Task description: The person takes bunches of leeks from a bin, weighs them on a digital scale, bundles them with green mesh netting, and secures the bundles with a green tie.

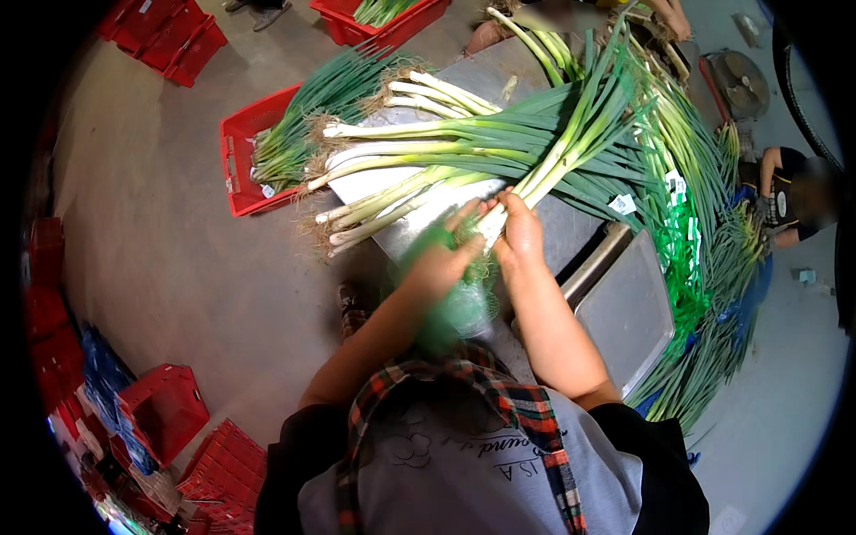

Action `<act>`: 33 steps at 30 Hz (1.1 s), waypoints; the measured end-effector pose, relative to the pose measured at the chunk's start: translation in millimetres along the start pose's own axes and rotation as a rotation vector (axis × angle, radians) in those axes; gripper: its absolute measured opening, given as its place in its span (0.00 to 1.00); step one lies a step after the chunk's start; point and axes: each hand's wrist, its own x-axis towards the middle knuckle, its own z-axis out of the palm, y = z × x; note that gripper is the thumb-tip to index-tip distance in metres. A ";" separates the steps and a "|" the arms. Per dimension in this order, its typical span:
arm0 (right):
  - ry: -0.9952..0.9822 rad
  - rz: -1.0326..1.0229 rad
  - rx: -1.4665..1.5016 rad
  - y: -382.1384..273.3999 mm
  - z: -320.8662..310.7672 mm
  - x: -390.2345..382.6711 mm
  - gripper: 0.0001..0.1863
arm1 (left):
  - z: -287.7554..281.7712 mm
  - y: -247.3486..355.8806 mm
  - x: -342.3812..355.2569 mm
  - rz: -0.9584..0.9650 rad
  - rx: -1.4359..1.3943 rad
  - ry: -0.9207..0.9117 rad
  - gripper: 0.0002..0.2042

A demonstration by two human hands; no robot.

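Observation:
My right hand (520, 234) is wrapped around a bundle of long green onions (571, 147), near its white lower end. The bundle slants up to the right, its leaves crossing the others. My left hand (437, 263), blurred, closes at the bundle's root end. Green mesh netting (455, 308) bunches about this hand and hangs below it; how the netting sits around the roots is unclear. Beyond my hands, a row of green onions (419, 147) lies on the metal table (401, 227), white stems and roots to the left. A white tag (622, 204) lies among their leaves.
A red crate (234, 165) of green onions stands left of the table. At right are a metal tray (629, 312), green netting with tags (687, 259) and heaped onions (713, 366). Another person (785, 201) works at far right. More red crates (165, 410) stand lower left.

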 end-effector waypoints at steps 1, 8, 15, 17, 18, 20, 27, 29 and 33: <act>0.037 -0.063 -0.045 3.7 1.6 -3.8 0.09 | 3.7 -3.9 0.6 0.128 0.120 0.035 0.25; 0.018 -0.040 0.222 21.7 7.8 -2.8 0.08 | 7.7 15.2 -7.6 0.109 -0.109 0.179 0.22; 0.017 -0.133 -0.258 29.6 -7.5 -7.4 0.12 | 12.1 -4.3 2.3 -0.087 -0.332 0.339 0.14; 0.045 -0.344 -0.516 17.6 -18.7 -40.5 0.12 | 23.4 3.5 -7.7 -0.075 -0.375 0.357 0.14; 0.052 -0.516 -0.631 7.2 -10.5 -84.0 0.14 | 18.7 5.9 -6.8 -0.057 -0.371 0.345 0.14; -0.119 -0.560 -0.778 13.3 -11.7 -144.7 0.13 | 18.0 17.7 -4.2 -0.132 -0.293 0.353 0.15; -0.220 -0.376 -0.971 41.5 -21.4 -127.3 0.19 | 9.1 37.6 -19.0 -0.291 -0.377 0.216 0.20; -0.217 -0.572 -1.022 40.7 -16.8 -132.4 0.19 | 7.4 39.2 -18.8 -0.330 -0.274 0.232 0.20; -0.210 -0.845 -1.159 34.3 -18.9 -118.7 0.11 | 1.8 18.5 -15.4 -0.227 -0.490 0.098 0.21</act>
